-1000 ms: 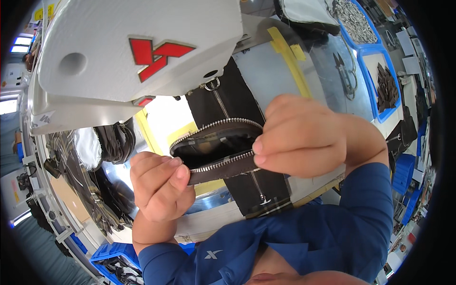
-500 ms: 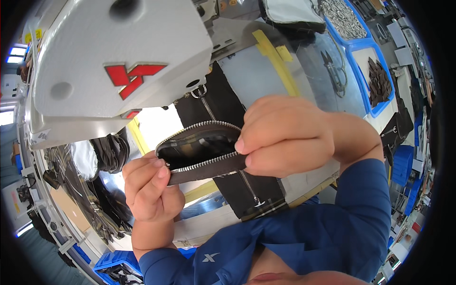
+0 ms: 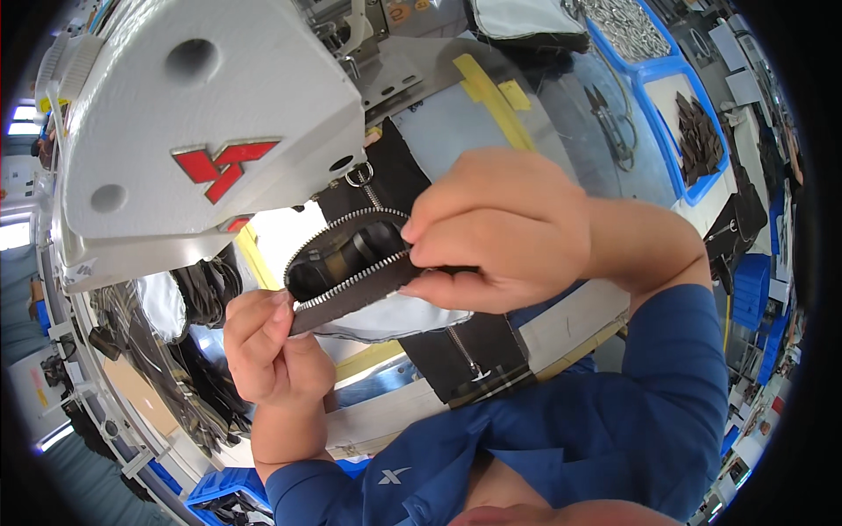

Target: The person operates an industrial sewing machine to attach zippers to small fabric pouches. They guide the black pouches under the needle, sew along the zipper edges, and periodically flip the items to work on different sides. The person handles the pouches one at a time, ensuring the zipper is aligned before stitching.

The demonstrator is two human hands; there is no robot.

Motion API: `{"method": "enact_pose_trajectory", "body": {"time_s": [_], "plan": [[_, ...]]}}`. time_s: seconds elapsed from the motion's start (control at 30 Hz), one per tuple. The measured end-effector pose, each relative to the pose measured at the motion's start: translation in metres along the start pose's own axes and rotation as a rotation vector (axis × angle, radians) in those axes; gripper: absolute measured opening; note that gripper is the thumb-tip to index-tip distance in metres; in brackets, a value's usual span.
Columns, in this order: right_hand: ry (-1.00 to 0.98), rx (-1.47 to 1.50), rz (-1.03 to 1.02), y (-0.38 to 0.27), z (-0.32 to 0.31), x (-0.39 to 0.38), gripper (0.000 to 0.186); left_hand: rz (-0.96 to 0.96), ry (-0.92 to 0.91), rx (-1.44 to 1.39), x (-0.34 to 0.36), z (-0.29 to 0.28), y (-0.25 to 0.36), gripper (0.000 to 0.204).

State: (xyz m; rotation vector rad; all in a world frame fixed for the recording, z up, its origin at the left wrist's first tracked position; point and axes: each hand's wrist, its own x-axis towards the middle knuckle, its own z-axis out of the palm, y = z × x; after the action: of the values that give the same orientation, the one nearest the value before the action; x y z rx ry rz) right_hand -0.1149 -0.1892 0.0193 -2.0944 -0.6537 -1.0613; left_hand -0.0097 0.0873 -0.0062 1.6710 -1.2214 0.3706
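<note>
Between my hands is a dark brown zippered pouch point(image 3: 346, 301), its metal zip spread apart so the dark plaid lining shows inside. My left hand point(image 3: 279, 351) pinches its left corner by the end of the zip. At the other end, my right hand point(image 3: 504, 232) grips the edge between thumb and curled fingers. White lining fabric point(image 3: 395, 319) hangs out below the zip band. Under the pouch lies a flat dark panel point(image 3: 469, 346) with its own metal zip, partly covered by the pouch and my right hand. A metal D-ring point(image 3: 360, 175) sits near its far end.
A white sewing machine point(image 3: 281, 105) stands at the upper left, close to the pouch. Scissors point(image 3: 605, 123) and yellow tape point(image 3: 495, 101) lie beyond my right hand. Blue trays hold metal parts point(image 3: 627, 28) and brown pieces point(image 3: 699, 145). Dark fabric pieces point(image 3: 206, 289) are piled at left.
The pouch and my right hand have shifted left, with the pouch's right end tilting up. White lining now shows below it. The view has moved slightly.
</note>
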Motion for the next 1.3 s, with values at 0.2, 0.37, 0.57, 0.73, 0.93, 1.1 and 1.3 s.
{"method": "enact_pose_trajectory", "body": {"time_s": [0.2,0.37,0.57,0.73,0.93,1.1,1.3], "plan": [[0.043,-0.098,-0.09,0.004,0.005,-0.007,0.02,0.034,0.0,0.03,0.0,0.0,-0.002,0.022],[0.051,-0.202,-0.298,-0.001,-0.005,-0.003,0.008,0.109,0.002,0.132,-0.003,-0.003,-0.003,0.021],[0.078,-0.266,-0.32,-0.013,-0.007,-0.001,0.013,0.043,-0.003,0.024,-0.006,0.001,-0.001,0.02],[-0.045,0.134,0.118,-0.022,-0.002,0.005,0.032,-0.182,0.172,-0.263,-0.006,0.013,-0.003,0.016],[-0.281,0.556,0.568,-0.034,-0.013,0.013,0.054,-0.449,0.217,-0.468,-0.005,0.019,-0.005,0.011],[-0.341,0.733,0.731,-0.042,-0.015,0.02,0.055,-0.4,0.11,-0.306,-0.008,0.025,-0.006,0.013],[-0.306,0.697,0.73,-0.044,-0.013,0.016,0.055,-0.409,-0.001,-0.285,-0.008,0.026,-0.006,0.016]]}}
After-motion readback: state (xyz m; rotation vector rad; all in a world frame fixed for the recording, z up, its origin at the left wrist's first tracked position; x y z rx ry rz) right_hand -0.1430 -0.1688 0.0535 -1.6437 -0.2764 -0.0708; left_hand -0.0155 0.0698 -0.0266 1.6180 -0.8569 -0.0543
